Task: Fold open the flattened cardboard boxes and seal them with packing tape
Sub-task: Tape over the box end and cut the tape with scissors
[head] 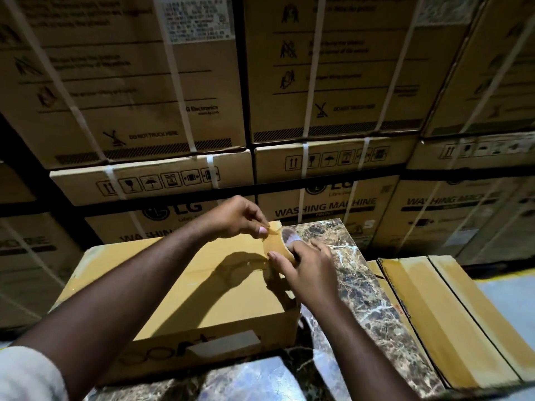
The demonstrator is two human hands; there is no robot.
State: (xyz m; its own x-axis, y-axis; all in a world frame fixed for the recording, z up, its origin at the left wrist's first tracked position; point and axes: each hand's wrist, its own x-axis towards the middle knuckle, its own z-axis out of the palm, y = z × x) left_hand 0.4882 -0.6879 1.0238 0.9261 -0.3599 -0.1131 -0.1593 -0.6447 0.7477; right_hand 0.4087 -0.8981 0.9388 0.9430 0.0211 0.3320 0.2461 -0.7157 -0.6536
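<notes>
The box (pixel 185 287) sits closed on the surface (pixel 356 273). Over its far right corner, the right hand (pixel 307 273) grips the tape roll (pixel 282 244) while the left hand (pixel 240 218) pinches its loose end. The tape could rip, or stick crooked if pulled sideways.

A box (pixel 179 287) is sitting on the left part of the table (pixel 362 287), reaching to its far edge. Both hands are working above the box's far right corner: the left hand (pixel 240 217) is pinching the tape end (pixel 274 230), and the right hand (pixel 307 269), just right of it, is holding the tape roll (pixel 279 244). A second box (pixel 451 319) is standing right of the table, against its right edge. Stacked cartons (pixel 139 82) are standing behind the table, filling the far side.
</notes>
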